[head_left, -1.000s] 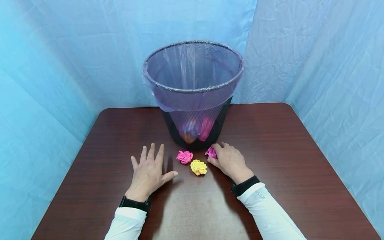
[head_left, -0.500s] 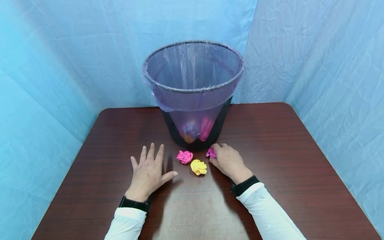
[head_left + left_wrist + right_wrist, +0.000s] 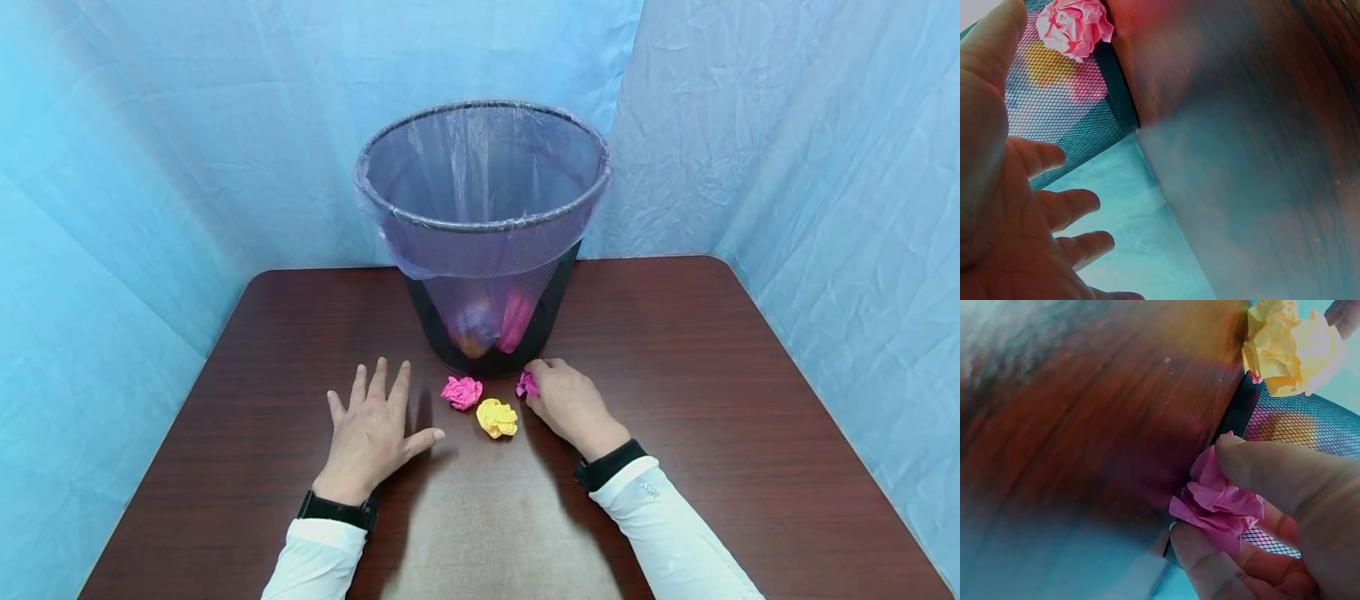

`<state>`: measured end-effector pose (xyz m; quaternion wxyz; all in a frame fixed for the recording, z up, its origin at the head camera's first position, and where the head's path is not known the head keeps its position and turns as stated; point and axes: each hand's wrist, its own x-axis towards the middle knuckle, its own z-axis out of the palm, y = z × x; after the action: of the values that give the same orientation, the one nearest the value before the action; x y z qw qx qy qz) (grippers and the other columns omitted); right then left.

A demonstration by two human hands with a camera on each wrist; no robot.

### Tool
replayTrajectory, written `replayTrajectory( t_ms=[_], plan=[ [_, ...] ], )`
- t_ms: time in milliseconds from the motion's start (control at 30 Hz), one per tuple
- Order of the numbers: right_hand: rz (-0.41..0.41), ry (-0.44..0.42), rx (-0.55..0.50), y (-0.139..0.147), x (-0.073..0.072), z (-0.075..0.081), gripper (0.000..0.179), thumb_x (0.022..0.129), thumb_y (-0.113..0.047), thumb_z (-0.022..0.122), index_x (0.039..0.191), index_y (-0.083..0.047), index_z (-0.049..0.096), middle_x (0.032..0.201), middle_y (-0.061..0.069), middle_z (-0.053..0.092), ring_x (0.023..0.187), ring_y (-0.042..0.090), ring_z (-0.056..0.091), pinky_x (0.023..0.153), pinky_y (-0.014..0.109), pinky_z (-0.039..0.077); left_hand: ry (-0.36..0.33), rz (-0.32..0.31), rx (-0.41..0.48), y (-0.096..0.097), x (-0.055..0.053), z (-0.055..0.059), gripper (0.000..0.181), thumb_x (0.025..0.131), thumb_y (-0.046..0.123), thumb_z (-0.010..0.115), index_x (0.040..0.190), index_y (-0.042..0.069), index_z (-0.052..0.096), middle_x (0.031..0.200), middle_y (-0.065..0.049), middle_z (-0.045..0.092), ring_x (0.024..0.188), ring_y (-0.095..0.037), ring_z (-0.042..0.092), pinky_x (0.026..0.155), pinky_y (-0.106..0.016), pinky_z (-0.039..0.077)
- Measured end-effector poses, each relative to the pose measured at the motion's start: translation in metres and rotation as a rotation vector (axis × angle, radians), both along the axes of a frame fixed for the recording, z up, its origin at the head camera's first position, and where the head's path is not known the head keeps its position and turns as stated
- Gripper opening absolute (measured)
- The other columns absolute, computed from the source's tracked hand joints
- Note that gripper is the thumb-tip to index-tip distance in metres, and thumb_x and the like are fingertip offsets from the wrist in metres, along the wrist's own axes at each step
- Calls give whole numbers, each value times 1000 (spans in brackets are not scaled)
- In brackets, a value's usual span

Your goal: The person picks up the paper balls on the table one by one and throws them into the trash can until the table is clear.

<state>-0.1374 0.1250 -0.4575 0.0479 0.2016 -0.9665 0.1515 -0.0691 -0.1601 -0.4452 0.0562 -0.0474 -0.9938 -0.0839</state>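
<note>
My right hand pinches a purple crumpled paper ball between thumb and fingers, close to the foot of the trash can. Fingers spread, my left hand hovers over the left part of the table. Its thumb points toward a pink crumpled paper ball. A yellow crumpled paper ball lies just right of the pink one, nearer to me. Part of the purple ball is hidden behind my right fingers in the head view. The left wrist view also shows the pink ball against the can's mesh.
A black mesh trash can with a translucent purple liner stands at the back middle. Colored shapes show through its lower wall. The dark brown table ends at a blue cloth backdrop on the sides and behind.
The fingers of my right hand have drawn in on the purple paper ball, which has shifted very slightly right. My left hand has stayed in place.
</note>
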Motion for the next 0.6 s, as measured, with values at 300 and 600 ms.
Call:
replayTrajectory(
  t_ms=[300, 600],
  plan=[
    [15, 12, -6, 2, 0, 1, 35, 86, -15, 82, 117, -4, 69, 113, 20, 70, 102, 33, 71, 83, 50, 60, 5, -7, -8, -1, -1, 4, 111, 79, 74, 76, 162, 11, 38, 164, -28, 36, 152, -55, 29, 106, -88, 20],
    [-3, 37, -12, 6, -1, 4, 38, 87, -18, 82, 120, -3, 69, 112, 19, 70, 100, 32, 71, 83, 49, 60, 32, -17, -20, -4, -4, 9, 111, 79, 74, 76, 161, 11, 39, 162, -29, 38, 150, -56, 31, 105, -88, 22]
  ],
)
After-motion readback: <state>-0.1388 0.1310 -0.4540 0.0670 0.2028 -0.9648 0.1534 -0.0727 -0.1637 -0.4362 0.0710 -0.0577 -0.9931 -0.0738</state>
